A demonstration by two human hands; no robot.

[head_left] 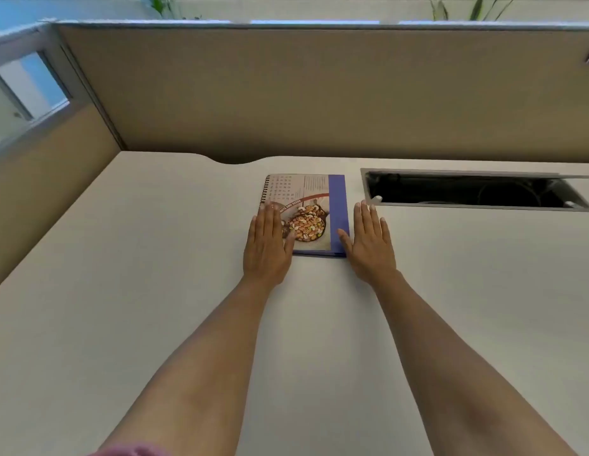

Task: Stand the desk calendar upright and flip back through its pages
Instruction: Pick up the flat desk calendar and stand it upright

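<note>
The desk calendar lies flat on the pale desk, turned sideways, with its black spiral binding along its left edge and a blue strip along its right. Its top page shows a date grid and a photo of nuts and seeds. My left hand rests flat over the calendar's near left edge, fingers straight and together, thumb on the photo. My right hand lies flat on the desk just right of the calendar, its thumb touching the blue edge near the front corner. Neither hand grips anything.
An open cable hatch with a raised grey lid is cut into the desk to the right of the calendar. A tan cubicle partition walls the back and left. The desk's back edge has a curved notch.
</note>
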